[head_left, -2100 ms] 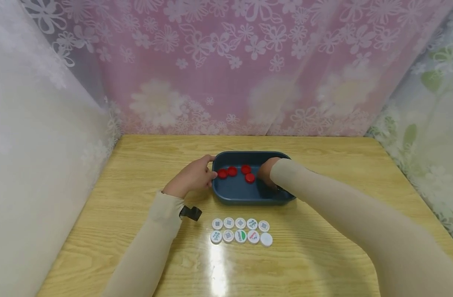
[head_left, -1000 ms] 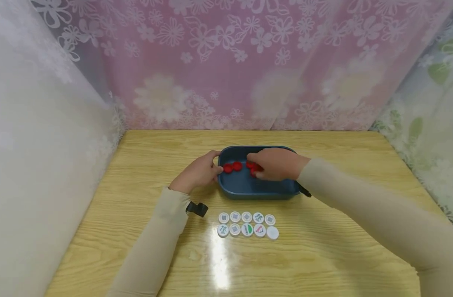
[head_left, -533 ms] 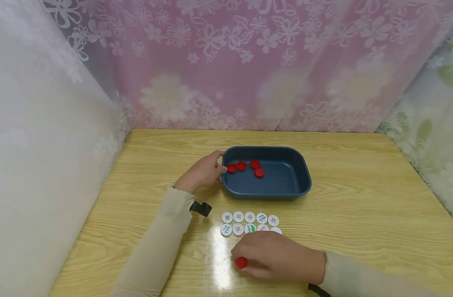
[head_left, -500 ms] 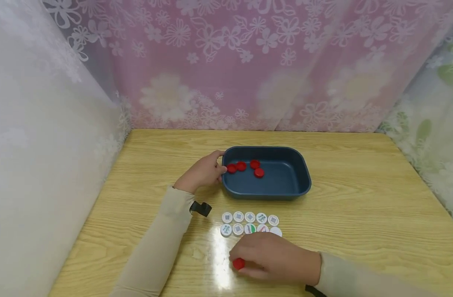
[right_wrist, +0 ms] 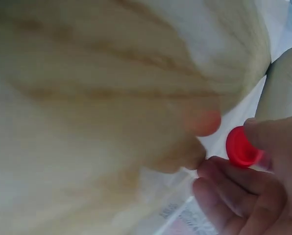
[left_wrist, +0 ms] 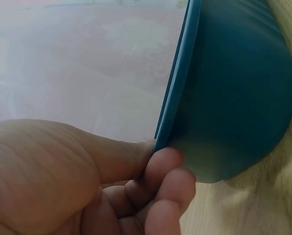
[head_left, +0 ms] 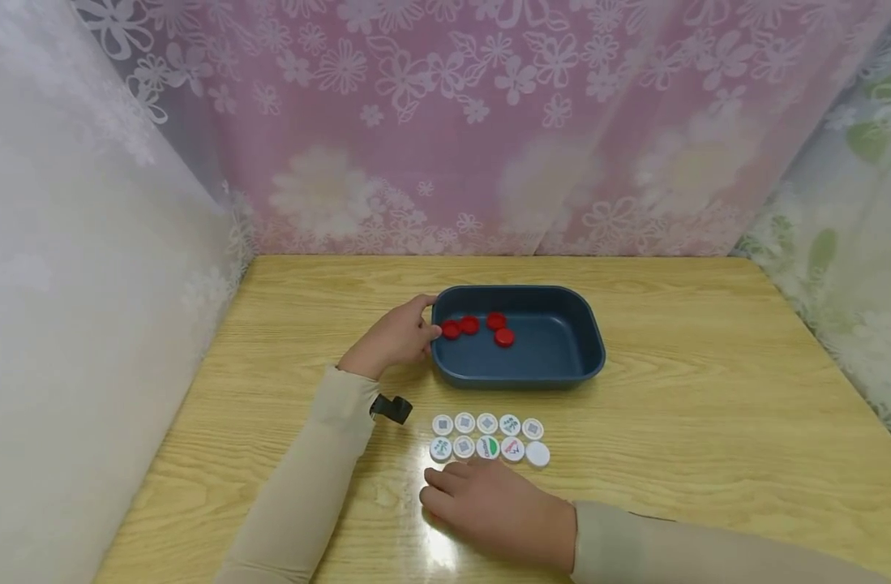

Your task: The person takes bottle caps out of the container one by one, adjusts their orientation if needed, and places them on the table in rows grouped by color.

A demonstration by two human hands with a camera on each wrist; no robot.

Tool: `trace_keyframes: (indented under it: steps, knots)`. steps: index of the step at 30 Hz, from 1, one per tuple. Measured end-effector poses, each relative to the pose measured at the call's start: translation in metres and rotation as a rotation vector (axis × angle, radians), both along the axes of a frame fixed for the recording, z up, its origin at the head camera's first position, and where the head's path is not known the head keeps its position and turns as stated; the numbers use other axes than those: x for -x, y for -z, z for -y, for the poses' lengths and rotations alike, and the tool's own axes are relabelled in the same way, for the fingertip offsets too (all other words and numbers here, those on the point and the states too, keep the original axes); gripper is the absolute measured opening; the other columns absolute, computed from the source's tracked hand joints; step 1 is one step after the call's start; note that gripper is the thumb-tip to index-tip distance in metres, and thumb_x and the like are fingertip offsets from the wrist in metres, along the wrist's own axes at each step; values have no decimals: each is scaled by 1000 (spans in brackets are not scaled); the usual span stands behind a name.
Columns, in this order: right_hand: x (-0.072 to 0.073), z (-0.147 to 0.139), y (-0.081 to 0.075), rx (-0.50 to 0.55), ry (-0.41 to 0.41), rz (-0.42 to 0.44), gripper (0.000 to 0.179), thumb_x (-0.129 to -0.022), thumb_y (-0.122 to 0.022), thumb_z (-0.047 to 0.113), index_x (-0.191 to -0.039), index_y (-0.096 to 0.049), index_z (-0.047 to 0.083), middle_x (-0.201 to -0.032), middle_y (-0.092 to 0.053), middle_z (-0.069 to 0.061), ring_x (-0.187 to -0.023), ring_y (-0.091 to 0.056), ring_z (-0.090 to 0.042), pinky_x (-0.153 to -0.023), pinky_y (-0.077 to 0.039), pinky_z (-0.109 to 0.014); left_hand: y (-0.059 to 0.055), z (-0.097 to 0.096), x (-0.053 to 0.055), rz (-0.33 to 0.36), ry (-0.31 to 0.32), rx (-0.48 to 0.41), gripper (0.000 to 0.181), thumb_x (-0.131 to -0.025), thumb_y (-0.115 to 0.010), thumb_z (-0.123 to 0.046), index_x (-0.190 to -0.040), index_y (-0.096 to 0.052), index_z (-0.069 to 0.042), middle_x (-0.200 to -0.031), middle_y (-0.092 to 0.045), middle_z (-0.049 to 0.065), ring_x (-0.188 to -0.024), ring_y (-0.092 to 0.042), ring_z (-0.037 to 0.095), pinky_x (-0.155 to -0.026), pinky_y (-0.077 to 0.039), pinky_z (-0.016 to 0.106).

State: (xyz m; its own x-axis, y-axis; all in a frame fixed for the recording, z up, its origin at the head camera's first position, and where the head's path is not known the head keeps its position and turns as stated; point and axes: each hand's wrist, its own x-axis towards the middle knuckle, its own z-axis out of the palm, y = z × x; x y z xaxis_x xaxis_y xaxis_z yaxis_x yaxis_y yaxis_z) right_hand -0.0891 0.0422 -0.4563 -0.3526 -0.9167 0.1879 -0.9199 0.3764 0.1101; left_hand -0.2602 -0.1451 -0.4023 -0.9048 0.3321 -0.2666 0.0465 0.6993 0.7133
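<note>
Centre: rounded dark-blue plastic tub (head_left: 543, 357), rim pinched by left hand (head_left: 392, 337), presumably for steadiness. Lower centre: right hand (head_left: 498, 509), fingers pinching round red plastic cap (right_wrist: 237, 148).

Your left forearm (head_left: 299, 478) slants forward and inward, and your left hand (head_left: 396, 337) pinches, left thumb (left_wrist: 121, 160) set against curled left fingers (left_wrist: 178, 186). Your right forearm (head_left: 686, 547) lies nearly crosswise; your right hand (head_left: 499, 513) is back upward, right fingers (right_wrist: 234, 191) bent, right thumb (right_wrist: 271, 134) pinching opposite them.
</note>
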Motion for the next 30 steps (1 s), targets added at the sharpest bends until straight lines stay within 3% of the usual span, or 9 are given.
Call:
trace_keyframes:
  steps: [4, 9, 14, 22, 30]
  knots:
    - [-5, -2, -3, -72, -3, -49, 10, -97, -68, 19, -102, -59, 20, -108, -68, 5, -91, -63, -9, -62, -45, -23, 1, 0, 0, -6, 2, 2, 60, -109, -56, -21, -163, -30, -16, -87, -68, 9, -86, -69, 33, -68, -48, 33]
    - [-13, -8, -6, -96, -9, -40, 11, -97, -67, 16, -103, -59, 18, -122, -71, -3, -113, -68, -15, -69, -53, -25, 2, 0, 0, -5, 3, -1, 60, -109, -56, -21, -163, -30, -16, -87, -68, 8, -86, -69, 32, -68, -49, 33]
    - [-13, -9, -4, -98, 22, -33, 14, -96, -68, 14, -105, -59, 19, -126, -70, -8, -115, -68, -19, -74, -56, -26, 3, -1, -1, -6, -6, 3, 60, -109, -57, -22, -163, -31, -16, -86, -68, 8, -85, -68, 32, -68, -48, 32]
    - [-10, -9, -2, -20, 36, -51, 10, -95, -69, 14, -100, -60, 16, -104, -68, 1, -96, -65, -12, -70, -54, -24, 4, 0, 1, 2, -6, -11, 60, -109, -56, -21, -163, -31, -17, -86, -68, 8, -85, -69, 33, -65, -48, 32]
    - [-6, -11, -7, -62, 84, 14, 15, -94, -77, 19, -107, -67, 19, -93, -57, 5, -81, -52, -10, -67, -50, -22, 2, 1, 1, 9, -3, -16, 60, -109, -56, -21, -163, -30, -18, -85, -69, 10, -85, -68, 34, -65, -48, 32]
